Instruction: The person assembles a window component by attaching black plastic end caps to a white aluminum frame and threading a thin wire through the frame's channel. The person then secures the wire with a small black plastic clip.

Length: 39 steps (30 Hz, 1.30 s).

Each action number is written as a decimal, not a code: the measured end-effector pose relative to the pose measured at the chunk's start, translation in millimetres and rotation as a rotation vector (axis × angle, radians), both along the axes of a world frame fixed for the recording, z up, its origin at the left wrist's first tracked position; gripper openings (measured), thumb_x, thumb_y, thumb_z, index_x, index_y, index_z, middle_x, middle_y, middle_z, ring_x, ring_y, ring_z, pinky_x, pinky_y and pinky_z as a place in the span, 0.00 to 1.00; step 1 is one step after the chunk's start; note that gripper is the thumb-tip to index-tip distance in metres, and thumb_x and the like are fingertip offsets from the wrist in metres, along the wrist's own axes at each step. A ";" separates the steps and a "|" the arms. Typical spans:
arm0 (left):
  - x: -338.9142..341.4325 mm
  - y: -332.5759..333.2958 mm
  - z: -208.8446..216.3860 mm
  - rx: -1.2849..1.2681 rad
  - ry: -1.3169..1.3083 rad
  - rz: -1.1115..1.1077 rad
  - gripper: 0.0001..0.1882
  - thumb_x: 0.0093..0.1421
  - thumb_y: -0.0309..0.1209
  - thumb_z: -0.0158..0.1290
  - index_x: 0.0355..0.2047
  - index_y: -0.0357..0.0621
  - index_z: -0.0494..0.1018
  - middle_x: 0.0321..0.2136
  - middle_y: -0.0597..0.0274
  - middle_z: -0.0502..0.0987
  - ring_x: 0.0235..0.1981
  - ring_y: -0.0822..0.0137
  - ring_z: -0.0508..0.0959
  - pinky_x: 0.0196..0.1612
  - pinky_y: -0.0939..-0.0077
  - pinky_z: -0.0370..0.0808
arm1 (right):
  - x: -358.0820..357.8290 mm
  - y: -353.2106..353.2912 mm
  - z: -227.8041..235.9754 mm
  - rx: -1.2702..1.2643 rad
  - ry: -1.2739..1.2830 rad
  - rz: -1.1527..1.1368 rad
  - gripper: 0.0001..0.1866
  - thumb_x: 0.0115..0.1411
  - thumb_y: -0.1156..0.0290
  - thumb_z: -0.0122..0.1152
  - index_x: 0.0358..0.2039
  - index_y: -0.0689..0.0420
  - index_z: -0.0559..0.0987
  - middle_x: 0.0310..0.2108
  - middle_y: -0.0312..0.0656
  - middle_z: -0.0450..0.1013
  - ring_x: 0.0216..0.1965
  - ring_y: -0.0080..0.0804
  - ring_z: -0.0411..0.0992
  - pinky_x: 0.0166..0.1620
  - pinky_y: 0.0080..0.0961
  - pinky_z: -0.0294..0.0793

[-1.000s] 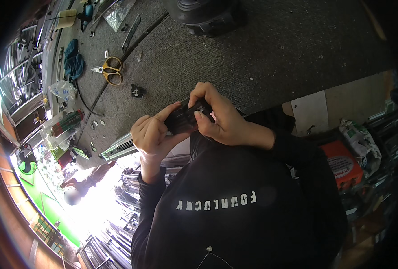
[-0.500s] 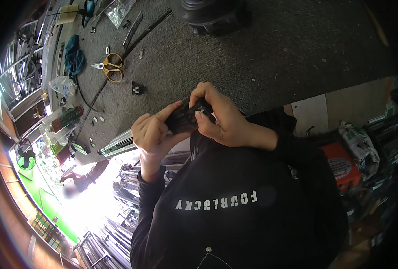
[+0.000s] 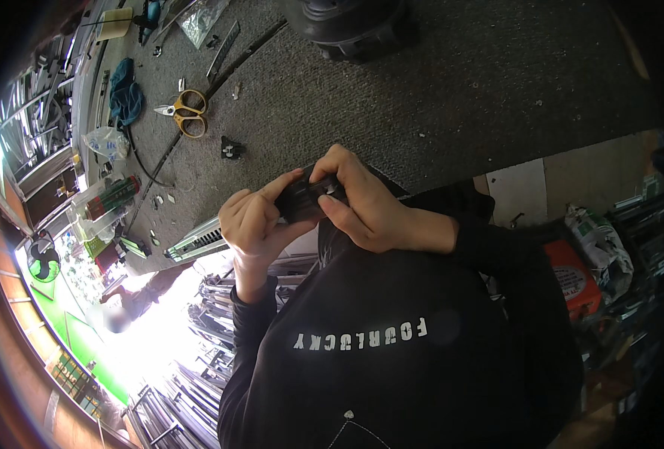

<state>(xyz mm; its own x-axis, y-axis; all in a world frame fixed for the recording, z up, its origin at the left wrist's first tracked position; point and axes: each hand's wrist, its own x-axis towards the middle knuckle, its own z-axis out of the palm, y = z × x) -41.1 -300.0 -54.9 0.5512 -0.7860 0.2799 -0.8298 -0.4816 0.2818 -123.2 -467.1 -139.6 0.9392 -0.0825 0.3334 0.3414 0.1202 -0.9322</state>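
Observation:
Between my two hands, near the front edge of the carpeted workbench (image 3: 467, 112), is a small dark ribbed part (image 3: 299, 200) whose exact kind I cannot make out. My left hand (image 3: 253, 223) grips its left end, index finger along the top and thumb beneath. At its right end, the thumb and index finger of my right hand (image 3: 362, 202) pinch it, with a small light-coloured bit showing between them. My fingers hide much of the part. A small black fitting (image 3: 231, 147) lies on the bench beyond my left hand, and yellow-handled scissors (image 3: 188, 114) rest farther off.
A round black machine base (image 3: 347, 26) stands at the far side. Leftward lie a teal cloth (image 3: 125, 93), a metal ruler (image 3: 223, 51), plastic bags and small scraps. Metal profiles (image 3: 190, 389) are stacked at lower left. A red box (image 3: 571, 277) sits at right, below bench height.
My right hand has shifted slightly left along the dark part, its thumb and fingertip closer to my left hand. My left hand stays nearly still.

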 end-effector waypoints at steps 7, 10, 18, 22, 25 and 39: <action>2.9 -2.3 0.5 -0.030 0.000 -0.019 0.28 0.34 0.36 0.76 0.18 0.47 0.63 0.33 0.64 0.86 0.12 0.78 0.63 0.20 0.83 0.62 | 0.7 -3.3 6.6 -0.164 -0.015 -0.034 0.17 0.63 0.68 0.52 0.50 0.60 0.64 0.42 0.46 0.62 0.41 0.38 0.62 0.49 0.38 0.61; 1.2 -2.3 -0.4 -0.042 0.016 0.005 0.27 0.37 0.35 0.76 0.18 0.48 0.62 0.33 0.67 0.86 0.13 0.78 0.63 0.20 0.84 0.62 | -1.2 -14.4 7.0 -0.136 0.069 0.118 0.19 0.65 0.66 0.54 0.53 0.59 0.63 0.44 0.44 0.62 0.46 0.36 0.64 0.52 0.36 0.63; 9.0 30.7 4.0 -0.746 0.324 0.246 0.19 0.70 0.29 0.50 0.24 0.47 0.55 0.21 0.55 0.74 0.17 0.78 0.67 0.18 0.85 0.60 | 3.4 -40.7 -4.8 0.536 0.474 0.482 0.19 0.68 0.57 0.60 0.53 0.54 0.73 0.44 0.36 0.68 0.47 0.25 0.67 0.58 0.26 0.68; 12.8 53.4 0.9 -0.842 0.461 0.344 0.20 0.71 0.29 0.50 0.23 0.50 0.55 0.17 0.70 0.58 0.16 0.82 0.53 0.17 0.82 0.49 | 20.0 -36.3 -10.5 0.346 0.201 0.334 0.18 0.66 0.61 0.63 0.54 0.54 0.76 0.34 0.32 0.69 0.34 0.18 0.69 0.38 0.17 0.71; 9.7 60.3 -10.6 -0.894 0.622 0.367 0.19 0.71 0.27 0.49 0.23 0.51 0.55 0.16 0.72 0.58 0.15 0.82 0.52 0.17 0.82 0.48 | 20.7 -47.8 -7.8 0.416 0.383 0.498 0.19 0.64 0.65 0.65 0.54 0.54 0.78 0.37 0.33 0.73 0.38 0.20 0.72 0.41 0.19 0.73; 12.0 69.0 -17.7 -1.481 0.774 0.412 0.18 0.74 0.35 0.40 0.24 0.53 0.54 0.14 0.75 0.50 0.11 0.82 0.45 0.13 0.81 0.46 | 51.1 -64.6 17.1 0.165 0.426 0.616 0.12 0.56 0.76 0.70 0.40 0.59 0.79 0.43 0.39 0.78 0.45 0.27 0.75 0.51 0.29 0.73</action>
